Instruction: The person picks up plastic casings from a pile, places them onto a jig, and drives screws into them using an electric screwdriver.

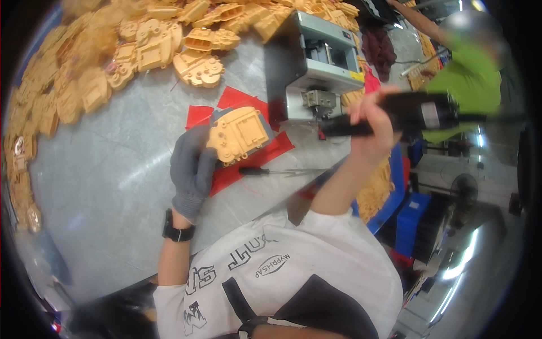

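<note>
Got one tan housing (244, 134), one black power tool (415, 111)
Holding the housing just right of the left grip (191, 166), clutching the tool in the right grip (374, 121). Also spotting one screwdriver (254, 171) near left grip.

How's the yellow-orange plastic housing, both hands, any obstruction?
Gray-gloved left hand holding housing by left edge. Bare right hand gripping black cylindrical tool, apart from housing. Slim black-handled metal tool close by, seemingly not blocking.

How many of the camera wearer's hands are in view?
2. The gloved left hand is at the left edge of an orange housing; the bare right hand is raised, gripping a black tool.
</note>
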Demonstrator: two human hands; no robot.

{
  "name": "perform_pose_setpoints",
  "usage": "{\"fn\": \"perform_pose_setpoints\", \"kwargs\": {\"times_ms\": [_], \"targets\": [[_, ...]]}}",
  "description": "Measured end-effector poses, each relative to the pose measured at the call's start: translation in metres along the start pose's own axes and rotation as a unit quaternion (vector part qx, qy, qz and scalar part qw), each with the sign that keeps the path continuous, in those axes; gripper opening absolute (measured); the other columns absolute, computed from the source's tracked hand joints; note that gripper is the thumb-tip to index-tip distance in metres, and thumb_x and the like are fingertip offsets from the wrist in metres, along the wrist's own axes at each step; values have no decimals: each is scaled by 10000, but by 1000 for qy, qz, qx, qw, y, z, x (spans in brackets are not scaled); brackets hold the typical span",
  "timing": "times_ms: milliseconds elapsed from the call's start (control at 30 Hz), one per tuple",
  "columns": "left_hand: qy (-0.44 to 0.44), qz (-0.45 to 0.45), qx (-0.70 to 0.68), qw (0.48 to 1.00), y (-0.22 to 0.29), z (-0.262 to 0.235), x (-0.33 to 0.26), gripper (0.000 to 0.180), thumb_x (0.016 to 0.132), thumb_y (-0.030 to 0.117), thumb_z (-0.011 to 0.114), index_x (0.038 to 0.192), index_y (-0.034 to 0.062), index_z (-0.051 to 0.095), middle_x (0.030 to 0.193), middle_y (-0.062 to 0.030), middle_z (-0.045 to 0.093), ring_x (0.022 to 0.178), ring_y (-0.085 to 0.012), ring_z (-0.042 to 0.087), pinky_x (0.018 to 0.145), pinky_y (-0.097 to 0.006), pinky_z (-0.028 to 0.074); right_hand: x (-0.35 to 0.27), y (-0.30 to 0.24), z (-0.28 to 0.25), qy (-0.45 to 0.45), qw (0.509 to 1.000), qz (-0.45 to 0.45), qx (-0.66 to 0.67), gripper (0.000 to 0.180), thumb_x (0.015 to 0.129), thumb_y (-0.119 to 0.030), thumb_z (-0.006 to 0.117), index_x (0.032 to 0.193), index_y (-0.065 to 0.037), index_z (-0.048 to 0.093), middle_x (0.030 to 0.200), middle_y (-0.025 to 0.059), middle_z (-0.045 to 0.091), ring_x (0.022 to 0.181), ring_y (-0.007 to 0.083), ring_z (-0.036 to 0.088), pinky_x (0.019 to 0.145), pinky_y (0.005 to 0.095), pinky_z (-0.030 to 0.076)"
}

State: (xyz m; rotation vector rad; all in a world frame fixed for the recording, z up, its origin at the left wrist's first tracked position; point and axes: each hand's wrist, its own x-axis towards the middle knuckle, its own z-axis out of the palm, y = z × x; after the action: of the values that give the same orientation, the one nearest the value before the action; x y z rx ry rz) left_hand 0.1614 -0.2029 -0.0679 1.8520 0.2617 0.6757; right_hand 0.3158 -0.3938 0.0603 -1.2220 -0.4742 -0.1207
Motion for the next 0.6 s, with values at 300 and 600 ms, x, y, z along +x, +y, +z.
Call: {"fn": "perform_pose_setpoints", "kwargs": {"times_ms": [300,600], "targets": [[8,-7,0,1000,-2,3,0,336,819,192,523,1092,-4,507,940,-178,557,842,-304,546,748,-351,432,-33,-2,90,-179,979,0,96,419,688,13,484,1094,1,383,612,75,469,481,154,457,511,310,403],[22,-16,-5,1000,-8,3,-5,435,811,205,581,1175,-3,461,1005,-177,557,899,-295,553,788,-359,438,-23,18,120,-161,987,-9,17,372,668,24,496,1033,33,423,574,77,456,450,164,448,472,288,408]]}}
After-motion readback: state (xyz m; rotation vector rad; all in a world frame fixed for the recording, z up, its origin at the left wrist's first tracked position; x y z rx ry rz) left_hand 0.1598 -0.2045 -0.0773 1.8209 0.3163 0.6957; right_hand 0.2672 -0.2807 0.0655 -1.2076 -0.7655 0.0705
